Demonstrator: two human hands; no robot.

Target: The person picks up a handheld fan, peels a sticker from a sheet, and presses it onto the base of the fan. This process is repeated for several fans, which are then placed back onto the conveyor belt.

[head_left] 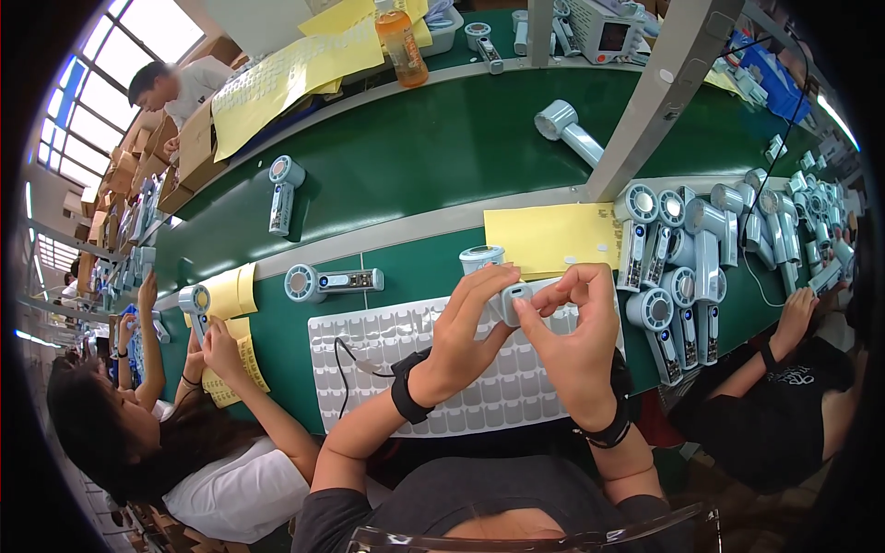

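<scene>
Over the workbench I hold a light blue handheld fan with its handle end turned up toward me. Its round head (481,256) shows beyond my fingers, and the handle end (515,297) has a small dark slot. My left hand (463,327) wraps the handle from the left. On the other side, my right hand (576,336) is closed, thumb against the handle end and index finger curled close to it; whether a small piece is pinched there I cannot tell. Beneath both hands lies a pale sheet of grey labels (396,392).
One fan (332,282) lies left of the sheet; several fans (654,309) crowd the right. Yellow paper (530,238) lies ahead. A metal post (659,101) rises at the green conveyor (406,157), which carries separate fans. People work on both sides. A black cord (343,373) crosses the sheet.
</scene>
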